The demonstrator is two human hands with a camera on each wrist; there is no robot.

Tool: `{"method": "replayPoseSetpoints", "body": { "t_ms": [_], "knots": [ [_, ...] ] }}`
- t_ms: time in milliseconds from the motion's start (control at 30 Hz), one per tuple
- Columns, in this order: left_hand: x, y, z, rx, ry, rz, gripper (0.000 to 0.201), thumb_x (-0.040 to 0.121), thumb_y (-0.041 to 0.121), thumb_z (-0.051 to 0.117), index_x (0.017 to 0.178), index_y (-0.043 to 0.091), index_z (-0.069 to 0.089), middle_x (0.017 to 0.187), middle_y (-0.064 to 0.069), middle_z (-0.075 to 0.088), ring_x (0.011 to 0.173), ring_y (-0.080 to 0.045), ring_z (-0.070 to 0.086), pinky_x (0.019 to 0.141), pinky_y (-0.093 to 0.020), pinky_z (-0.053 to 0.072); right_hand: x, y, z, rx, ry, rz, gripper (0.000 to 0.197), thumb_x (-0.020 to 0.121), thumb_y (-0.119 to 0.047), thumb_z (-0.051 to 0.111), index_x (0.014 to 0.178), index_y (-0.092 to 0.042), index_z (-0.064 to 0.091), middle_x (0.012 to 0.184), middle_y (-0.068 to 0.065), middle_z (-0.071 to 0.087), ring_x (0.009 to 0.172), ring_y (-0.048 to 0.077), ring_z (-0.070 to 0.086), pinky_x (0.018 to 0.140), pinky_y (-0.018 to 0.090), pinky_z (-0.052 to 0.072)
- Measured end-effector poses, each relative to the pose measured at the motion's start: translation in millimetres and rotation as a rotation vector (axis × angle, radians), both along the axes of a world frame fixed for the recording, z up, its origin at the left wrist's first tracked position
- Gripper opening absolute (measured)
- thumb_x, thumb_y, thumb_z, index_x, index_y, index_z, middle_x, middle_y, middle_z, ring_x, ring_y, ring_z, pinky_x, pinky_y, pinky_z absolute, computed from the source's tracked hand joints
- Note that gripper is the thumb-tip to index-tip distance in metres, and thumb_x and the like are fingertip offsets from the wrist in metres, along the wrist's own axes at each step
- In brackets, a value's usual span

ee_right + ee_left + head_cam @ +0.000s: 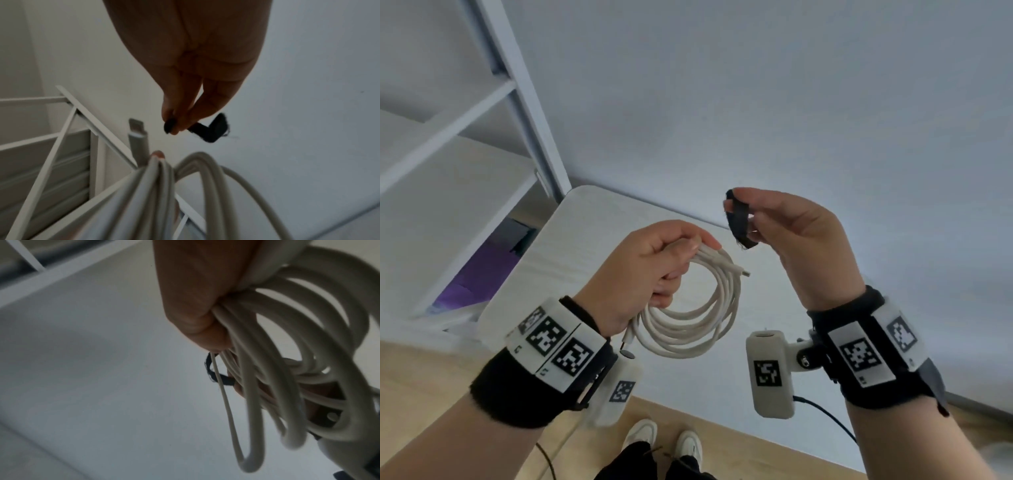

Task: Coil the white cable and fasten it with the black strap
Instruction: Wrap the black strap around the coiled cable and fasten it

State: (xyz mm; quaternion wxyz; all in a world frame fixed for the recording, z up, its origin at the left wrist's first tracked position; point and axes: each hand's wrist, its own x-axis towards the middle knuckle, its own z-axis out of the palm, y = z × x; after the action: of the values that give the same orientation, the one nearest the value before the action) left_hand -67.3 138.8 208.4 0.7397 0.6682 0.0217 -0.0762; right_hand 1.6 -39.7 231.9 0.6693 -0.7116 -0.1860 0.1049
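Head view has both hands raised above a white table (592, 219), well clear of its top. The left hand (650, 270) is curled round one side of the coiled white cable (695, 318), gripping the bundled turns at about the ten o'clock point of the loop; the rest of the coil hangs free below and toward the four o'clock side, with a metal plug tip (745, 273) poking out just past the fingertips. The right hand (791, 236) pinches the black strap (739, 219) between thumb and fingertips, with the strap bent into a loose curl that dangles from the pinch.

From the strap, the gripped bundle lies at roughly eight o'clock, near but apart, with open air between them. The bundled strands run from lower left to upper right out of the left fist, so, to my eye, the strap must go across that line, around the strands just beyond the left fingertips. The right hand is plainly the one to bring it over.

Right wrist view shows the same: the strap (209, 129) in the pinch, the cable strands (156, 186) just below it at six o'clock.
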Motion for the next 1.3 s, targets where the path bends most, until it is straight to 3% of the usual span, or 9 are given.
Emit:
{"method": "replayPoseSetpoints", "body": {
  "t_ms": [167, 333, 433, 533, 633, 900, 1033, 1167, 1300],
  "knots": [
    [3, -26, 18, 0.016, -0.028, -0.088, 0.026, 0.096, 0.017, 0.043, 0.094, 0.015, 0.069, 0.064, -0.011, 0.017, 0.049, -0.019, 0.015, 0.043, -0.026, 0.016, -7, -27, 16, -0.057, -0.046, -0.098, 0.039, 0.075, 0.014, 0.055, 0.095, -0.017, 0.069, 0.091, 0.001, 0.074, 0.087, 0.015, 0.068, 0.081, 0.026, 0.05],
    [7, -50, 31, 0.017, -0.059, -0.17, 0.024, 0.096, 0.018, 0.044, 0.091, 0.017, 0.068, 0.063, -0.009, 0.018, 0.046, -0.012, 0.018, 0.041, -0.021, 0.019, -14, -42, 24, -0.17, -0.101, -0.261, 0.012, 0.076, -0.005, 0.069, 0.078, -0.017, 0.071, 0.073, 0.013, 0.071, 0.068, 0.031, 0.064, 0.063, 0.027, 0.05],
    [8, -58, 38, 0.004, -0.061, -0.257, 0.023, 0.09, 0.028, 0.047, 0.092, 0.017, 0.068, 0.062, -0.007, 0.019, 0.046, -0.011, 0.018, 0.04, -0.021, 0.019, -15, -51, 26, -0.251, -0.118, -0.279, 0.005, 0.075, -0.011, 0.07, 0.078, -0.015, 0.071, 0.077, 0.001, 0.071, 0.063, 0.017, 0.063, 0.061, 0.019, 0.048],
    [7, -65, 41, -0.009, -0.057, -0.355, 0.023, 0.089, 0.03, 0.05, 0.094, 0.015, 0.068, 0.056, 0.004, 0.027, 0.044, -0.009, 0.02, 0.04, -0.018, 0.021, -14, -59, 26, -0.282, -0.114, -0.302, 0.006, 0.075, -0.012, 0.07, 0.076, -0.017, 0.072, 0.078, 0.004, 0.073, 0.071, 0.031, 0.066, 0.069, 0.038, 0.053],
    [6, -70, 40, -0.013, -0.053, -0.405, 0.021, 0.09, 0.028, 0.05, 0.097, 0.017, 0.066, 0.054, 0.008, 0.032, 0.042, -0.007, 0.023, 0.039, -0.017, 0.023, -15, -64, 28, -0.253, -0.105, -0.294, 0.012, 0.074, -0.007, 0.07, 0.074, -0.019, 0.071, 0.075, 0.0, 0.073, 0.071, 0.025, 0.069, 0.077, 0.045, 0.056],
    [8, -72, 35, -0.048, 0.02, -0.264, 0.042, 0.082, 0.03, 0.055, 0.123, 0.029, 0.049, 0.056, 0.004, 0.037, 0.042, -0.008, 0.025, 0.038, -0.018, 0.027, -19, -68, 30, -0.06, 0.023, -0.142, 0.01, 0.078, 0.006, 0.062, 0.08, -0.003, 0.067, 0.08, 0.019, 0.071, 0.071, 0.026, 0.069, 0.071, 0.035, 0.058],
    [10, -72, 35, -0.021, 0.066, -0.252, 0.015, 0.093, 0.019, 0.049, 0.106, 0.015, 0.057, 0.054, 0.005, 0.037, 0.04, -0.006, 0.025, 0.038, -0.017, 0.025, -18, -67, 32, -0.087, -0.026, -0.071, 0.007, 0.076, 0.005, 0.065, 0.079, -0.001, 0.067, 0.071, 0.005, 0.07, 0.065, 0.014, 0.064, 0.063, 0.021, 0.052],
    [11, -71, 36, 0.023, 0.054, -0.239, 0.009, 0.093, 0.02, 0.05, 0.09, 0.012, 0.053, 0.056, 0.002, 0.034, 0.041, -0.007, 0.024, 0.038, -0.017, 0.024, -20, -67, 32, -0.18, -0.072, -0.029, 0.01, 0.074, -0.013, 0.073, 0.083, -0.015, 0.067, 0.079, -0.004, 0.069, 0.069, 0.01, 0.064, 0.066, 0.02, 0.049],
    [12, -64, 36, -0.045, 0.081, -0.228, 0.014, 0.094, 0.011, 0.046, 0.098, 0.004, 0.057, 0.055, 0.002, 0.035, 0.041, -0.007, 0.022, 0.037, -0.016, 0.022, -23, -74, 26, -0.206, -0.088, -0.115, 0.024, 0.074, -0.037, 0.065, 0.095, -0.028, 0.06, 0.097, -0.004, 0.066, 0.086, 0.02, 0.065, 0.079, 0.035, 0.054]
  ]
}}
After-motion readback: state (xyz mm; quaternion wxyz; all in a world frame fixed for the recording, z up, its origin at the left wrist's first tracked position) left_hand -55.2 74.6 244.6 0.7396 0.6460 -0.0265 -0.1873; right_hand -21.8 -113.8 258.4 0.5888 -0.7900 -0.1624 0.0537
